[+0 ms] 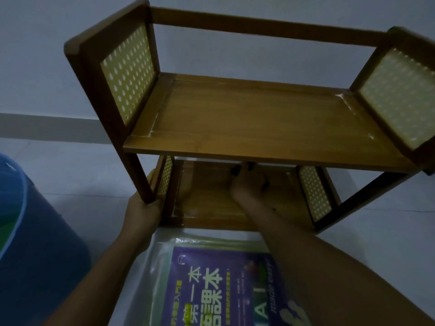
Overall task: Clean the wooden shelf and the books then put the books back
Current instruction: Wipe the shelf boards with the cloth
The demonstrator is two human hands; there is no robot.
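A two-tier wooden shelf (254, 118) with cream perforated side panels stands on the pale floor against the wall, both boards bare. My left hand (143, 214) grips the foot of its front left leg. My right hand (247, 184) reaches under the upper board and lies on the lower board (207, 208) with its fingers spread; I cannot make out any cloth beneath it. A purple book (223, 290) with white characters on its cover lies flat in clear plastic just in front of the shelf, between my forearms.
A large blue bucket (35, 231) stands at the left, close to my left forearm. A white wall rises behind the shelf. Pale floor runs to the right of the shelf.
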